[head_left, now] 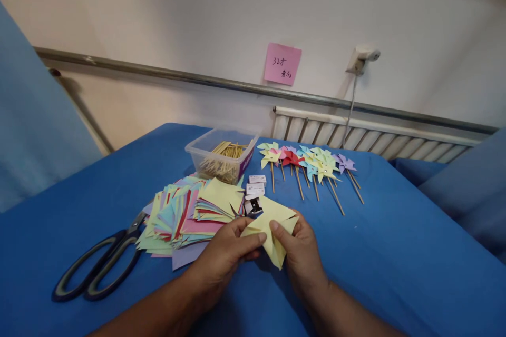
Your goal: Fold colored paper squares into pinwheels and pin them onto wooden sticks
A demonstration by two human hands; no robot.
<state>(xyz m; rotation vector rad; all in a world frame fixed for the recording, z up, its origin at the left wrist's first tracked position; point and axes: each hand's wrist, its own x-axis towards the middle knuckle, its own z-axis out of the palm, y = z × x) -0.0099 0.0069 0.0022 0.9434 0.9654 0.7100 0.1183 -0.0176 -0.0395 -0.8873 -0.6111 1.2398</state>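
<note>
Both hands hold one pale yellow cut paper square point(272, 221) just above the blue table point(395, 253). My left hand point(229, 250) pinches its left edge with thumb and fingers. My right hand point(300, 250) grips the right side, thumb pressed near the sheet's middle, where a folded corner hangs down. A spread pile of coloured cut paper squares point(185, 216) lies just left of the hands. Small white boxes point(256, 188) sit right behind the held sheet.
Grey-handled scissors point(103, 263) lie at the left. A clear plastic tub of wooden sticks point(221, 155) stands behind the pile. A row of finished paper pinwheels on sticks point(312, 166) lies at the back right. A pink note point(282, 64) hangs on the wall above a radiator point(375, 139).
</note>
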